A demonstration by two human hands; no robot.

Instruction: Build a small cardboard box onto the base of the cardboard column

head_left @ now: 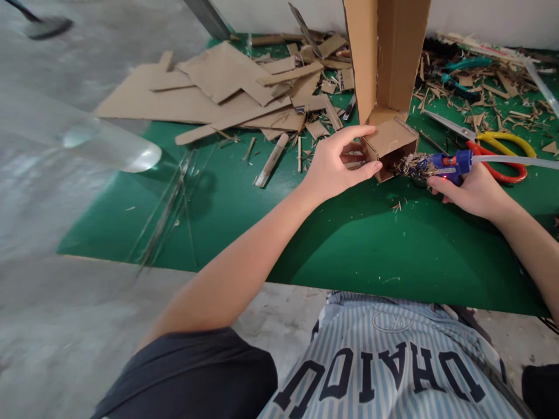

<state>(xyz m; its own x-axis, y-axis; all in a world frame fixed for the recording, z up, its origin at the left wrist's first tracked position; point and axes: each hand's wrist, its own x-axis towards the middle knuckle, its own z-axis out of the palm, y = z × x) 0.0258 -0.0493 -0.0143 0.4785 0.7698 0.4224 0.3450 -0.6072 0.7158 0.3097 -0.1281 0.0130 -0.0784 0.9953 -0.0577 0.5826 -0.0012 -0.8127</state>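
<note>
My left hand (pixel 338 160) grips the left side of a small open-ended cardboard box (pixel 391 138), thumb near its lower front corner and fingers on its top and side. In my right hand (pixel 474 192) is a blue hot glue gun (pixel 452 166) with a glue stick (pixel 515 160) coming out of its back. A red light glows on the gun. Its nozzle end, covered in cardboard scraps, points left into the box's opening, so the tip is hidden. Behind the small box rises a tall folded cardboard column (pixel 388 58); whether the two are joined I cannot tell.
Scissors (pixel 509 139) with red and yellow handles lie beyond my right hand. Teal-handled pliers (pixel 463 81) sit among scraps at the back right. Cardboard sheets (pixel 209 87) pile up at the back left. Clear glue sticks (pixel 168 203) lie near the green tabletop's (pixel 244 233) left edge.
</note>
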